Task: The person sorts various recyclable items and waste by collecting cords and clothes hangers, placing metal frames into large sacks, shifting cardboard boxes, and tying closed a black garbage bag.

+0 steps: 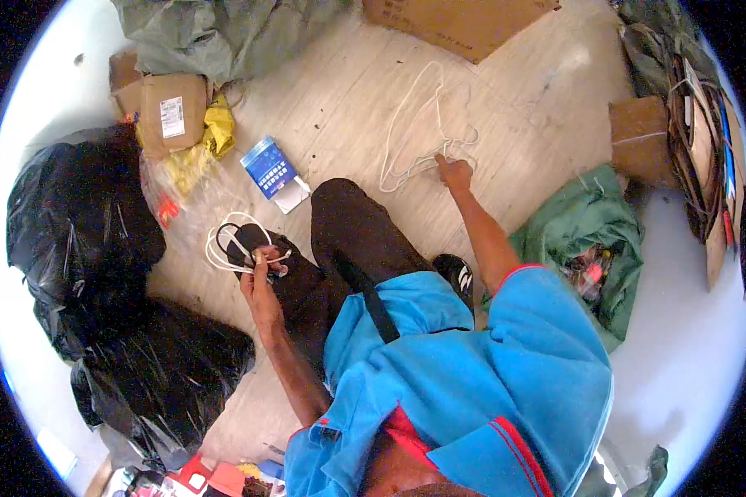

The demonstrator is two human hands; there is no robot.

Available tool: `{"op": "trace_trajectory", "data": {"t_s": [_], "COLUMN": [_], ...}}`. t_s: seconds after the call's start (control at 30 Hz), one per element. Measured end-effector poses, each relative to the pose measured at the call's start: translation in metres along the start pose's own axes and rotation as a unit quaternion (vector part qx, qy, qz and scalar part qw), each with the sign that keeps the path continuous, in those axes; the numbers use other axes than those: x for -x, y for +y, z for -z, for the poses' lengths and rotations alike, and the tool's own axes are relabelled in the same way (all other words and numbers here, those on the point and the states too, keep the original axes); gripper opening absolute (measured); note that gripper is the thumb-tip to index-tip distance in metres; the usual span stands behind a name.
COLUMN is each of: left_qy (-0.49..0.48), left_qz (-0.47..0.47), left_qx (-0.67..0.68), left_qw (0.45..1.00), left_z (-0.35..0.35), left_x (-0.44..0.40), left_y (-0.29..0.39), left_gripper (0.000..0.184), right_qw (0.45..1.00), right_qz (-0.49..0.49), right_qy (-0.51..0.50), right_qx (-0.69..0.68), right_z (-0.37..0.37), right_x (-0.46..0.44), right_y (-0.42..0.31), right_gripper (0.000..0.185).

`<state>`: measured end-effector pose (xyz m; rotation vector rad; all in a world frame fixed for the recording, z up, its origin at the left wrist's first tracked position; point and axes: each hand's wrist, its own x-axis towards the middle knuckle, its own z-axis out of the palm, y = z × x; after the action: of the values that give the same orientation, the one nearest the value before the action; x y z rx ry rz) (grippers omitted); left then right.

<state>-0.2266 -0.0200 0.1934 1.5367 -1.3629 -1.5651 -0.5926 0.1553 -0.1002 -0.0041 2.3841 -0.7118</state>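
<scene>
My left hand (265, 269) is closed round a small bundle of looped cables, white (215, 248) and black (222, 228), above my dark trouser leg. My right hand (455, 172) reaches out to the floor, its fingers closed on a tangled white cord (402, 172). A long loop of that cord stretches away across the wooden floor. Between my hands, nearer the left one, lies a blue and white box (269, 172) with printed lettering.
Black plastic bags (83, 215) fill the left side. A labelled carton (172, 114) and yellow packaging (218, 126) lie at the upper left. An open green sack (555, 224) and stacked flattened cardboard (696, 149) are at the right. Another cardboard piece (464, 25) lies at the top.
</scene>
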Motion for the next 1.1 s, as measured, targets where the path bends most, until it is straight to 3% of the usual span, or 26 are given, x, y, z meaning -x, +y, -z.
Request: {"op": "trace_trajectory", "data": {"t_s": [0.07,0.2,0.3,0.4,0.5,0.67,0.73,0.77,0.83,0.87,0.93,1.0,1.07,1.1], "left_qy": [-0.009,0.011,0.031,0.041,0.028,0.061,0.070,0.088,0.086,0.078,0.082,0.054,0.048,0.053], "left_qz": [0.008,-0.059,-0.058,-0.047,-0.066,-0.097,-0.103,-0.093,-0.096,-0.102,-0.094,-0.114,-0.117,-0.106], "left_qx": [-0.012,-0.010,0.015,-0.073,-0.030,-0.017,0.072,0.076,0.128,0.135,0.170,0.219,0.237,0.256], "left_qw": [1.000,0.998,0.998,0.995,0.997,0.993,0.990,0.989,0.983,0.982,0.978,0.968,0.963,0.959], "left_z": [0.002,-0.003,0.005,0.003,0.004,0.013,0.016,0.015,0.013,0.014,0.009,0.015,0.017,0.017], "left_x": [-0.002,-0.006,-0.018,-0.021,-0.024,-0.026,-0.032,-0.034,-0.034,-0.035,-0.033,-0.036,-0.037,-0.036], "left_y": [0.000,0.002,-0.006,-0.003,-0.010,-0.014,-0.020,-0.021,-0.019,-0.022,-0.017,-0.029,-0.033,-0.034], "left_gripper": [0.026,0.027,0.029,0.031,0.032,0.030,0.029,0.028,0.027,0.027,0.026,0.026,0.025,0.024], "right_qw": [0.978,0.985,0.995,0.987,0.984,0.986,0.987,0.981,0.919,0.919,0.864,0.877,0.883,0.898], "right_qz": [0.026,-0.009,-0.024,-0.065,-0.010,-0.014,-0.007,0.116,0.015,0.017,0.026,0.033,0.117,0.081], "right_qy": [0.186,0.134,0.092,0.144,0.171,0.146,0.132,0.127,0.044,0.055,0.063,0.090,0.107,0.127], "right_qx": [0.093,0.112,0.022,-0.033,-0.040,-0.076,-0.094,-0.091,-0.391,-0.391,-0.499,-0.472,-0.441,-0.412], "right_z": [-0.001,-0.016,-0.016,-0.015,-0.029,-0.032,-0.052,-0.069,-0.026,-0.015,0.004,0.025,0.045,0.058], "right_x": [0.011,-0.014,-0.008,0.004,-0.019,-0.026,-0.061,-0.086,-0.021,-0.002,0.020,0.034,0.035,0.041], "right_y": [-0.027,-0.029,-0.041,-0.058,-0.038,-0.028,0.006,0.035,-0.022,-0.034,-0.051,-0.054,-0.044,-0.048], "right_gripper": [0.054,0.055,0.052,0.045,0.039,0.036,0.034,0.030,0.020,0.020,0.018,0.016,0.016,0.019]}}
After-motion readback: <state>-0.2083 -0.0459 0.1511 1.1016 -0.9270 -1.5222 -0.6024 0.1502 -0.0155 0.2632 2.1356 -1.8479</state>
